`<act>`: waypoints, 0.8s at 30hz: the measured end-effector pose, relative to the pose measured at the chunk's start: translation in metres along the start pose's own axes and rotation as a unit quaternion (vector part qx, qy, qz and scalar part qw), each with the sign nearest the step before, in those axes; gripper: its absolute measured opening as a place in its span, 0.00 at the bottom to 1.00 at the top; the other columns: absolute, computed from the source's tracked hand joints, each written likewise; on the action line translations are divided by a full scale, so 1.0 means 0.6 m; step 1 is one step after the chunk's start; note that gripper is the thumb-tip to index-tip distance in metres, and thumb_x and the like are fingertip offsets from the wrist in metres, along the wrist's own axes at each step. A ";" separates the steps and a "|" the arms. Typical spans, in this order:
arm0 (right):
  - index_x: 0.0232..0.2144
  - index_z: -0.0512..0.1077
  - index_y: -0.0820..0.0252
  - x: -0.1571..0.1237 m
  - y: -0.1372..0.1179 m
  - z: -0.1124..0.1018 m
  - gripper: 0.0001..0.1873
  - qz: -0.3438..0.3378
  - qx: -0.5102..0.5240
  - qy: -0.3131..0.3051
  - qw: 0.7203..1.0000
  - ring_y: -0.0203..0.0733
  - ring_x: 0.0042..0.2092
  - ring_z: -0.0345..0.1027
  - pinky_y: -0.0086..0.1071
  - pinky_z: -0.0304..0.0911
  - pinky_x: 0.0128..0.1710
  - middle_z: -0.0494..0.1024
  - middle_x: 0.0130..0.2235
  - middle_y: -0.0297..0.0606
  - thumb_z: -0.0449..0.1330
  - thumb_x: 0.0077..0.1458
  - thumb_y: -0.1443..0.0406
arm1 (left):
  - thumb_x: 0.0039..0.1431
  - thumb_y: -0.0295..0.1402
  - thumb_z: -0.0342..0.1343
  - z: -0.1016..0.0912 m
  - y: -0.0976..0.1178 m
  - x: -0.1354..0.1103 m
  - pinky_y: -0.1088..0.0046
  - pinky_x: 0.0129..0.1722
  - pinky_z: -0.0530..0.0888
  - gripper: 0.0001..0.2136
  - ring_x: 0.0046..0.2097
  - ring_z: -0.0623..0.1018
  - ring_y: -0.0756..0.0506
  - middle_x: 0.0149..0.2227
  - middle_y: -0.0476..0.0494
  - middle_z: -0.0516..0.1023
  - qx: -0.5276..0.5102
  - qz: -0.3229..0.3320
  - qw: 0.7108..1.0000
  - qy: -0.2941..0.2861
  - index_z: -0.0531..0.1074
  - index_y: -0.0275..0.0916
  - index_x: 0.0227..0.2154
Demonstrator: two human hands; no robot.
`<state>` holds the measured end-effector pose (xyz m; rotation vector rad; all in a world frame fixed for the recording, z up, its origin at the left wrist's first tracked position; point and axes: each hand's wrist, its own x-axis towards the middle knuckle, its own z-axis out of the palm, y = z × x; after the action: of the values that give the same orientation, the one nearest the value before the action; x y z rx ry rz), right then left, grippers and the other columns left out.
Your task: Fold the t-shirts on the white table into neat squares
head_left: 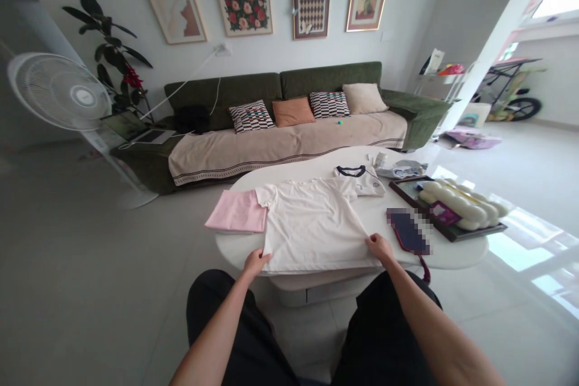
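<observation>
A white T-shirt (312,223) lies spread on the white table (461,256), its hem toward me and its sleeves at the far side. My left hand (257,262) pinches the shirt's left edge near the hem. At the opposite edge, my right hand (379,247) grips the fabric between thumb and fingers. Pink folded cloth (237,211) sits at the table's left, touching the shirt's left sleeve. Behind the right sleeve is a folded white shirt (368,184) with a dark collar.
Right of the shirt lies a blurred phone-like item (409,232) with a dark red strap. A dark tray (479,233) holds a bumpy cream-coloured object (461,202). Beyond the table stands a green sofa (330,75) with cushions; a white fan (58,93) is at left.
</observation>
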<state>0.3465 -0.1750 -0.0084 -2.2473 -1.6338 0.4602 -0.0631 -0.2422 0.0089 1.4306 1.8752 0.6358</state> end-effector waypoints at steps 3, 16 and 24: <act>0.31 0.69 0.62 0.002 0.006 0.010 0.12 0.004 0.019 0.017 1.000 0.40 0.33 0.68 0.27 0.55 0.29 0.74 0.29 0.40 0.49 0.51 0.61 | 0.46 0.37 0.54 -0.002 -0.005 0.009 0.77 0.28 0.64 0.11 0.31 0.73 0.47 0.27 0.46 0.76 -0.014 0.001 1.000 -0.007 0.72 0.34 0.27; 0.37 0.66 0.61 -0.001 0.035 0.031 0.20 -0.008 0.079 0.014 0.997 0.42 0.32 0.67 0.29 0.56 0.30 0.72 0.27 0.37 0.48 0.47 0.54 | 0.46 0.44 0.53 -0.006 -0.035 0.009 0.75 0.35 0.66 0.17 0.35 0.73 0.45 0.32 0.45 0.76 -0.076 0.051 0.995 -0.047 0.71 0.35 0.33; 0.27 0.67 0.59 -0.003 0.021 0.030 0.21 -0.019 0.058 0.025 0.998 0.42 0.29 0.67 0.30 0.55 0.28 0.72 0.24 0.39 0.42 0.52 0.51 | 0.58 0.42 0.41 0.003 -0.019 0.004 0.79 0.26 0.59 0.16 0.26 0.67 0.50 0.20 0.51 0.66 0.081 0.029 0.995 0.042 0.63 0.38 0.22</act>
<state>0.3487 -0.1789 -0.0297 -2.1226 -1.5800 0.4717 -0.0694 -0.2431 -0.0012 1.5890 1.9953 0.5894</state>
